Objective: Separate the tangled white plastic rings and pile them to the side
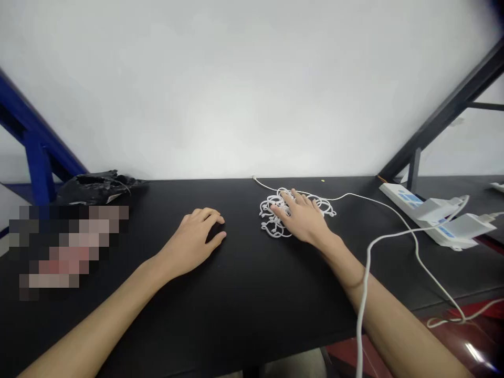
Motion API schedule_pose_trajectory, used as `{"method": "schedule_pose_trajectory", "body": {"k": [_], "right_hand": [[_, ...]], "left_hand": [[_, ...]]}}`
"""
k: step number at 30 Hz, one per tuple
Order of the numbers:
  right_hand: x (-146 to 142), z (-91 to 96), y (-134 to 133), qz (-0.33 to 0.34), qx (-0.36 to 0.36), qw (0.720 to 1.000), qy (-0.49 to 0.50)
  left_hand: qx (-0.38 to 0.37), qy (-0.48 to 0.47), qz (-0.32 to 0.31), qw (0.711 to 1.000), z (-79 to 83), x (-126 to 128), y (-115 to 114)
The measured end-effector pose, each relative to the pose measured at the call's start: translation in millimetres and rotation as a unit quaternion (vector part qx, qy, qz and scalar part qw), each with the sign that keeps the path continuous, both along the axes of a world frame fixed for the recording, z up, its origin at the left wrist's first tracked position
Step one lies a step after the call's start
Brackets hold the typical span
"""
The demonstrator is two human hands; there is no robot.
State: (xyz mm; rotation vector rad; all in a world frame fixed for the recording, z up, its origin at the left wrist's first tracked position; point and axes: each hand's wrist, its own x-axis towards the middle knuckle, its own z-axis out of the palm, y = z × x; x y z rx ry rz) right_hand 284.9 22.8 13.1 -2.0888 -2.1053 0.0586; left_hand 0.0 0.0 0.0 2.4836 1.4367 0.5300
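A loose pile of thin white curly loops (274, 227) with small knobbed ends lies on the black table (236, 294), right of the middle. My right hand (302, 214) rests palm down on this pile, fingers spread, hiding much of it. Whether the loops are one tangle or separate pieces, I cannot tell. On the bare tabletop to the left, my left hand (199, 233) lies palm down with fingers slightly bent and thumb apart. It holds nothing and is nearest to the white pile.
At right, a white power strip (427, 215) carries plugged-in adapters. Its white cable (368, 273) crosses over my right forearm; another runs behind the pile. A crumpled black plastic bag (96, 187) lies back left, beside a blue metal frame (37, 163). A pixelated patch covers the left side.
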Motion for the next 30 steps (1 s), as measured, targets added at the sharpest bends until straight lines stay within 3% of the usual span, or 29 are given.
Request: {"method": "schedule_pose_trajectory", "body": {"k": [9, 16, 21, 30], "right_hand": [[1, 2.7, 0, -0.045, -0.045, 0.998, -0.024], [-5, 3.2, -5, -0.005, 0.004, 1.000, -0.029], [-9, 1.1, -3, 0.029, -0.016, 0.999, -0.019], [-6, 0.3, -1, 0.015, -0.033, 0.999, -0.010]], "left_hand": [[0.002, 0.028, 0.005, 1.000, -0.4, 0, -1], [0.001, 0.036, 0.005, 0.999, 1.3, 0, -2], [0.009, 0.049, 0.003, 0.999, 2.1, 0, -2], [0.022, 0.056, -0.002, 0.998, 0.5, -2, -1]]}}
